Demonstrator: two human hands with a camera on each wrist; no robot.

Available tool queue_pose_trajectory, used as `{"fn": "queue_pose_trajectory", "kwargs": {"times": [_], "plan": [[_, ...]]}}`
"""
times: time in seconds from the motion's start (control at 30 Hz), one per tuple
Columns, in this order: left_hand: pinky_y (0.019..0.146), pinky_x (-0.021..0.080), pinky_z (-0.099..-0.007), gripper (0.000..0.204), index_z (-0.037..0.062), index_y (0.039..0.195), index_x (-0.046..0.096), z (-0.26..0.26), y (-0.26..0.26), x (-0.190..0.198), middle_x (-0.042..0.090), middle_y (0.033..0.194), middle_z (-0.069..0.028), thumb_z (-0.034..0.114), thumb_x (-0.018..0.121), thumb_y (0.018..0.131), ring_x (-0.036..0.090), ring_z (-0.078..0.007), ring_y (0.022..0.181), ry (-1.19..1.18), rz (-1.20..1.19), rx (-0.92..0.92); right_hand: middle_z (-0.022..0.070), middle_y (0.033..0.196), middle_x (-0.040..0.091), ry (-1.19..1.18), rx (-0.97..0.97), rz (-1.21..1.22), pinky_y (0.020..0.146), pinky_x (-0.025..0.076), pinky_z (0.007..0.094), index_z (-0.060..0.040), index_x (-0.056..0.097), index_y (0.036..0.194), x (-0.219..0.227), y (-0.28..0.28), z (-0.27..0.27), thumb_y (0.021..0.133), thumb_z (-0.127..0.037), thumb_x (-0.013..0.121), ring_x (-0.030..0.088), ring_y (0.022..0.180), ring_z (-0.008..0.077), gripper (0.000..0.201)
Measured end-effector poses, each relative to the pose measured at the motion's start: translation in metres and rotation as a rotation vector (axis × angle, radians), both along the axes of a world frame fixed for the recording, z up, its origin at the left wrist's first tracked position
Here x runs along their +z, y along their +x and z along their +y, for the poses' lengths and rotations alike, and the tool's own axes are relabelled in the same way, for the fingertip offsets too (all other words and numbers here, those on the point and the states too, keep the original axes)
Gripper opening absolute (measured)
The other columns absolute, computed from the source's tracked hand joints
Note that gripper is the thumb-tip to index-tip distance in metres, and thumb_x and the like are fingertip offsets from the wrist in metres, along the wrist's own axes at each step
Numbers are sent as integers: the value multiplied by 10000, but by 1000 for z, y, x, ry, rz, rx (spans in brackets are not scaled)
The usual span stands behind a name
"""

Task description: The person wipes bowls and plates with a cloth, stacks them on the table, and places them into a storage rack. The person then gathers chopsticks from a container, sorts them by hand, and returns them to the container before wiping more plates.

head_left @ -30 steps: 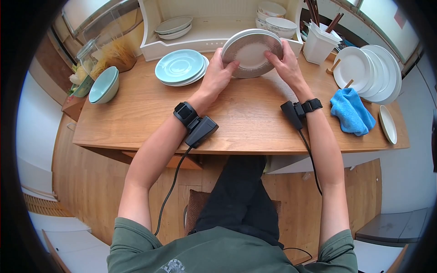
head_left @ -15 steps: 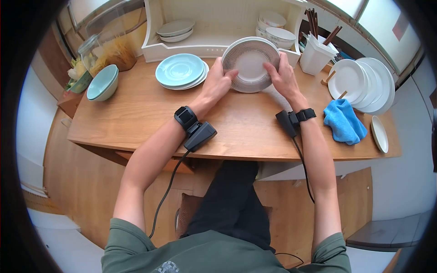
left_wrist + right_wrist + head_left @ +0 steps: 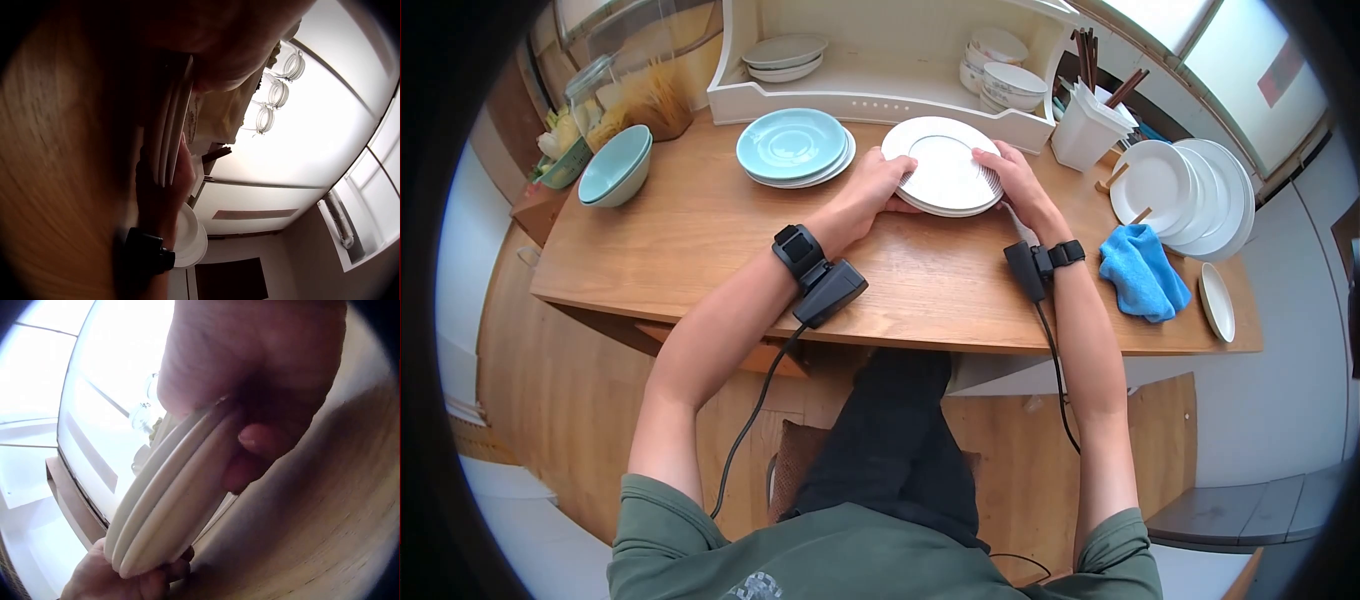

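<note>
Near side of the tabletop (image 3: 890, 290): blue cloth (image 3: 1142, 275) off to the right. Beyond it, left hand (image 3: 868, 195) and right hand (image 3: 1022, 185) grip a stack of white plates (image 3: 945, 165) from opposite sides, thumbs over the top rim, fingers curled beneath. Right wrist view shows three rims nested closely. I judge an even squeeze matters most: press both thumbs alike, let the lower fingers bear the weight. Lopsided pressure could slide the top plate or pinch fingers against the wood. Farther out, a pale blue plate (image 3: 792, 143) to the left; white shelf (image 3: 880, 107) behind.
</note>
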State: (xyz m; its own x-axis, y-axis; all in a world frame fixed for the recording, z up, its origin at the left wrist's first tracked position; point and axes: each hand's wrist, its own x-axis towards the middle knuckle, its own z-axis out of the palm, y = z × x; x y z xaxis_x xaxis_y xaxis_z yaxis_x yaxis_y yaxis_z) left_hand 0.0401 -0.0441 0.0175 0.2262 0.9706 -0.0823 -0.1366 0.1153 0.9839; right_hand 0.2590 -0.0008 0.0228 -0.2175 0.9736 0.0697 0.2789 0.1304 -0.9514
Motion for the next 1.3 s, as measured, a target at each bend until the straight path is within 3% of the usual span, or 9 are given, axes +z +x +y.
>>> {"fn": "queue_pose_trajectory", "kwargs": {"times": [0.07,0.2,0.33,0.4,0.6,0.8,1.07,1.2,1.3], "plan": [[771,578,-339,368,-36,1230,426,-2,-1,1,582,1107,-135,180,464,934,628,-184,953,-3,-19,-4,14,740,578,-94,39,18,376,369,194,-7,513,1132,8,-2,-10,900,-335,554,513,536,38,404],[758,582,-331,364,-50,1215,440,-2,-1,2,586,1094,-138,175,455,930,632,-190,941,-12,-3,4,-9,687,549,-134,26,-13,379,373,192,-11,512,1115,10,-6,-13,894,-384,559,493,484,48,436],[709,590,-315,365,-63,1197,451,1,-4,0,589,1076,-147,184,459,928,641,-189,893,12,30,-38,-18,665,517,-224,55,-238,379,363,201,-14,522,1055,16,-4,-19,877,-449,573,459,456,55,473],[567,598,-310,378,-144,1063,512,-2,-4,3,634,890,-202,201,491,910,674,-226,698,23,108,-21,-20,654,513,-195,34,-292,374,345,205,-10,535,1036,15,-2,-15,880,-436,571,433,437,53,455],[391,529,-269,425,-150,981,526,3,-8,1,607,653,-158,271,478,935,627,-207,483,10,270,-163,-61,598,479,-171,29,-314,357,292,185,-39,566,994,18,2,-16,905,-421,558,395,420,16,393],[392,524,-261,432,-130,979,531,0,-8,3,606,683,-155,293,450,946,624,-194,484,20,254,-176,-56,589,471,-193,8,-255,362,285,202,-41,565,931,11,6,-8,892,-372,576,371,418,37,333],[351,479,-234,348,-77,983,501,1,-8,-1,577,655,-99,265,451,944,593,-146,456,-13,77,-76,-80,565,477,-404,113,142,321,223,163,-99,558,882,13,9,-6,939,-349,530,343,393,0,259],[330,469,-261,374,-162,976,444,0,-3,-4,566,661,-137,207,426,916,583,-179,444,134,120,-61,-79,577,489,-334,21,-59,320,234,160,-84,564,923,15,0,-12,945,-364,522,358,393,0,284],[320,459,-259,435,-167,1089,289,2,0,-9,555,666,-141,203,436,913,572,-179,436,125,94,-22,-67,599,497,-290,2,-131,342,278,169,-60,561,1006,13,-1,-12,933,-367,536,374,410,9,317]]}}
